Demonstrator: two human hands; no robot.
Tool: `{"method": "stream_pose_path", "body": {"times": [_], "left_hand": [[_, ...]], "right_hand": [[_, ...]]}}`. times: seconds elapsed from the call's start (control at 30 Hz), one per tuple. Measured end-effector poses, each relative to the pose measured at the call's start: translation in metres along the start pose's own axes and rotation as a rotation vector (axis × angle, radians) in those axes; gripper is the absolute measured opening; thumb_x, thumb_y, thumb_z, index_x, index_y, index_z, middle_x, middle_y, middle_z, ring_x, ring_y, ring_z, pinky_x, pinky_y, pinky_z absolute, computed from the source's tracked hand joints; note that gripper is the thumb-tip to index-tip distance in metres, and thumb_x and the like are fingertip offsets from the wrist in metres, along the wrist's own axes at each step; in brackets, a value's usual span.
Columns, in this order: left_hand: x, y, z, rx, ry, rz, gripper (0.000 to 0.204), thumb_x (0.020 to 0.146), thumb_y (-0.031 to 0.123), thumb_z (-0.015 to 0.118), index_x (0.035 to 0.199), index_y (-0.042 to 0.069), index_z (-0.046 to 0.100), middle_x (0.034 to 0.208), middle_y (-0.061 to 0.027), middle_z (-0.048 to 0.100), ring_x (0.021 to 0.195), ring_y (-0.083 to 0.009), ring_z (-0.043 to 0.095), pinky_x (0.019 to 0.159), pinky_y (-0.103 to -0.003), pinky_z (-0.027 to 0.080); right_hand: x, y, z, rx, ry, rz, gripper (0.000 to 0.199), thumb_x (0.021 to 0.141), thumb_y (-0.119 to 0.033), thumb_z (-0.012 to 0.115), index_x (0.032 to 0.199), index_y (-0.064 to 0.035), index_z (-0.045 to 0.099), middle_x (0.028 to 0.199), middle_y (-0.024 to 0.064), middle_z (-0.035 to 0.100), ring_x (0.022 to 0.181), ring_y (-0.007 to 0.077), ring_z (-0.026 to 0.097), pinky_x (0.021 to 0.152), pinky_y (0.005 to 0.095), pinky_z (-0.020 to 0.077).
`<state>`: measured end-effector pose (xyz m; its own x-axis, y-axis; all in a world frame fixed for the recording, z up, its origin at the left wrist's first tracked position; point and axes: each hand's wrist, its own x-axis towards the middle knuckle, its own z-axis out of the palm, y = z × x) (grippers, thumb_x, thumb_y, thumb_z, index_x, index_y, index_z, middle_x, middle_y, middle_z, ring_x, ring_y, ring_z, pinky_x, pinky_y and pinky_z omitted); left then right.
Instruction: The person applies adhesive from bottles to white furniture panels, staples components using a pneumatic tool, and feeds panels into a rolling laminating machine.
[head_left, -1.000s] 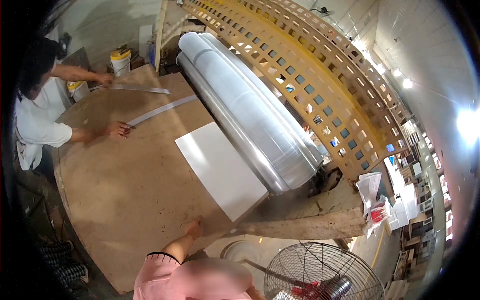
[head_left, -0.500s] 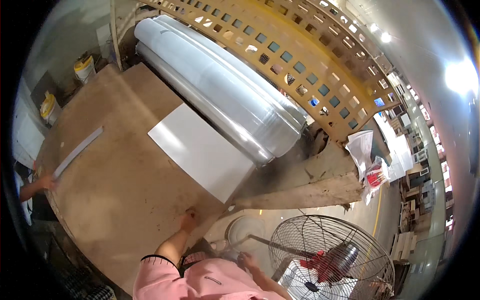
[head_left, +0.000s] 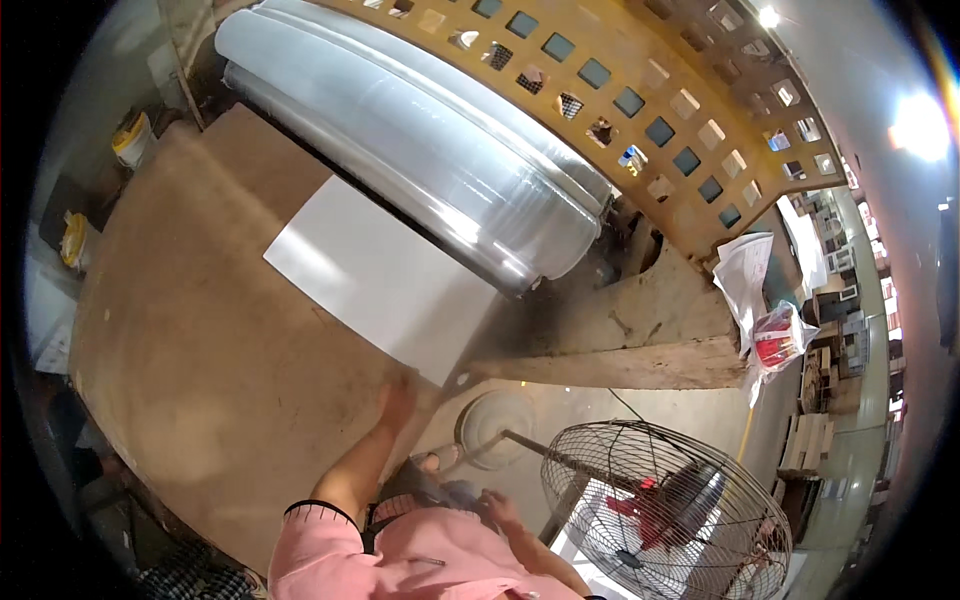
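Observation:
A white rectangular sheet [head_left: 375, 275] lies flat on the brown tabletop [head_left: 200, 310]. My left hand [head_left: 397, 398] rests on the table at the sheet's near edge. Its fingers reach forward toward that edge, slightly blurred, and I see nothing held in them. Down by my waist, off the table, is my right hand [head_left: 500, 510]. Its fingers look bent, but they are small and partly hidden, so whether it holds anything is unclear.
Large rolls of clear plastic film [head_left: 420, 140] lie beyond the sheet, under a yellow perforated metal beam [head_left: 640, 110]. A caged fan [head_left: 660, 500] stands at my right. Papers and a plastic bag with red contents [head_left: 780, 340] hang at the beam's right end. Buckets [head_left: 130, 140] stand far left.
My left hand has moved forward to the sheet's near edge. Another person's hand and the pale strip it held at the left are gone from view. The view has shifted slightly.

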<state>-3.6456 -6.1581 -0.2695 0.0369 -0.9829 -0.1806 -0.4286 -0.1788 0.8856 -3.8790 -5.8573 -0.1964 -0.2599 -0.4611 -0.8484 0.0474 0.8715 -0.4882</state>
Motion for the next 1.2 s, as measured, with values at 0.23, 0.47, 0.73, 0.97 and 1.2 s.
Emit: {"method": "stream_pose_path", "body": {"times": [0.23,0.47,0.73,0.97,1.2], "left_hand": [[0.065,0.062,-0.015,-0.098,0.026,0.144,0.030,0.099,0.017,0.055,0.127,0.009,0.060,0.104,-0.0113,0.069,0.106,-0.0306,0.063,0.095,-0.044,0.045],[0.133,0.173,-0.035,0.171,0.190,0.327,0.051,0.090,0.023,0.068,0.138,0.012,0.053,0.140,-0.0111,0.050,0.133,-0.0312,0.044,0.110,-0.047,0.035],[0.177,0.170,-0.004,0.362,0.069,0.138,0.080,0.084,0.045,0.073,0.149,0.011,0.042,0.152,-0.0129,0.036,0.143,-0.0317,0.032,0.116,-0.051,0.026],[0.166,0.118,0.005,0.515,-0.062,-0.051,0.086,0.080,0.045,0.076,0.150,0.009,0.040,0.148,-0.0135,0.040,0.138,-0.0321,0.036,0.113,-0.050,0.029],[0.148,0.091,0.010,0.578,-0.111,-0.036,0.071,0.080,0.028,0.078,0.141,0.010,0.048,0.133,-0.0122,0.047,0.126,-0.0316,0.046,0.102,-0.047,0.042]], "right_hand": [[-0.001,-0.027,0.009,-0.190,0.048,0.049,0.039,0.100,-0.025,0.058,0.132,-0.0047,0.065,0.113,0.0098,0.073,0.097,0.0169,0.068,0.085,0.0292,0.0543],[-0.006,-0.045,0.016,-0.065,0.025,0.053,0.036,0.101,-0.023,0.058,0.131,-0.0039,0.065,0.114,0.0113,0.072,0.100,0.0170,0.068,0.085,0.0286,0.0540],[0.015,-0.004,0.008,0.107,-0.012,0.014,0.034,0.102,-0.013,0.054,0.132,0.0016,0.061,0.109,0.0132,0.072,0.101,0.0197,0.069,0.087,0.0295,0.0558],[0.018,-0.001,0.011,0.125,0.003,0.057,0.033,0.103,-0.012,0.056,0.131,0.0035,0.060,0.106,0.0117,0.071,0.094,0.0184,0.068,0.083,0.0285,0.0554],[0.015,-0.009,0.013,0.130,-0.006,0.038,0.032,0.103,-0.014,0.056,0.131,0.0020,0.061,0.105,0.0092,0.071,0.090,0.0156,0.066,0.080,0.0268,0.0542]]}}
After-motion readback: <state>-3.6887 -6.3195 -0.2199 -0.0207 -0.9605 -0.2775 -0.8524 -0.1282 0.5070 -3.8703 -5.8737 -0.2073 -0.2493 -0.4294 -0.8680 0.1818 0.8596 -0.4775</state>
